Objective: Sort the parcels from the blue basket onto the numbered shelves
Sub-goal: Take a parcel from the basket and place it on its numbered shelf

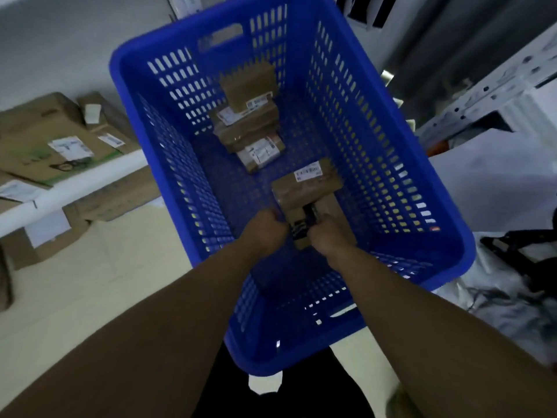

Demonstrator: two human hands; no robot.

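Cardboard parcel (307,188) in blue basket (346,140), long axis pointing away; fingers of left hand (266,229), right hand (330,235) grip near end.

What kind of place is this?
Probably a parcel sorting room: labelled brown cardboard parcels lie in a blue slotted plastic basket, and larger cardboard boxes sit on a white shelf.

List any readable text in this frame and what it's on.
No text is legible.
White label on the nearest parcel: bold dark characters, too blurred to read.
Labels on the far parcels: too small to read.
Labels on the shelf boxes: too blurred to read.
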